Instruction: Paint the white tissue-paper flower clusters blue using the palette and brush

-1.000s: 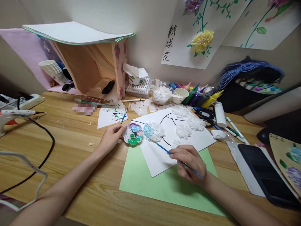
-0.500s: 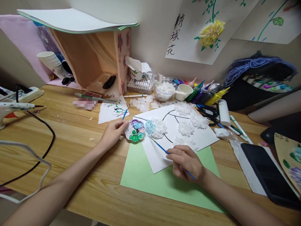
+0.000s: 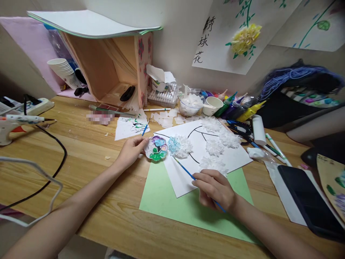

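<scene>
Shifted slightly, the right hand [image 3: 216, 189] grips and partly hides a brush [image 3: 184, 168]; left hand [image 3: 132, 151] pinches a palette [image 3: 156, 149].

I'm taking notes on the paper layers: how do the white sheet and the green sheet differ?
The white sheet lies on top; the green sheet is partly covered beneath it.
The white sheet bears black lines and paper flowers; the visible part of the green sheet is plain.
Both rest over the wooden desk.
</scene>
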Available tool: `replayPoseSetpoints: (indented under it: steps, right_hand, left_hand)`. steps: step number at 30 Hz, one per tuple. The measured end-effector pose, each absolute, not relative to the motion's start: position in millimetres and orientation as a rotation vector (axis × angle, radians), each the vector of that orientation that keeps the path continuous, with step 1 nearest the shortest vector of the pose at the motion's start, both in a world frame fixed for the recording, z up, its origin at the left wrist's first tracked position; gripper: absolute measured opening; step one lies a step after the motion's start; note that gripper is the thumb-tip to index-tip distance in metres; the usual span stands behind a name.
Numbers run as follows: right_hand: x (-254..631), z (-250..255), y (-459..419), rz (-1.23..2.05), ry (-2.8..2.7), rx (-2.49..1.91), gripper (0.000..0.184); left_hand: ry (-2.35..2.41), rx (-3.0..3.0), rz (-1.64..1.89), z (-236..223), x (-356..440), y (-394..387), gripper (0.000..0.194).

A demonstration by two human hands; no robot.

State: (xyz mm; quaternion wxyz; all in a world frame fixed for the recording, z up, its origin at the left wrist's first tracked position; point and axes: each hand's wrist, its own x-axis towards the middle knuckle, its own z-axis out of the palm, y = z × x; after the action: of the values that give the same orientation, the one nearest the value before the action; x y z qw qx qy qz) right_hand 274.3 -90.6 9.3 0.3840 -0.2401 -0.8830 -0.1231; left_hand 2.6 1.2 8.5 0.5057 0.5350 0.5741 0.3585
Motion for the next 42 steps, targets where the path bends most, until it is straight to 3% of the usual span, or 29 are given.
replayPoseSetpoints:
  steps: [34,42]
  right_hand:
    - [281.8,3.6,-89.7,-0.205,-2.192,-0.712,0.034]
    - [275.8,4.1,-87.7,-0.196,-2.149,-0.68,0.028]
  left_hand:
    - [1.328,1.349,0.874,-0.3,-0.2,2.7,0.047]
    - [1.348,1.315,0.879,8.9,4.2,0.9,0.049]
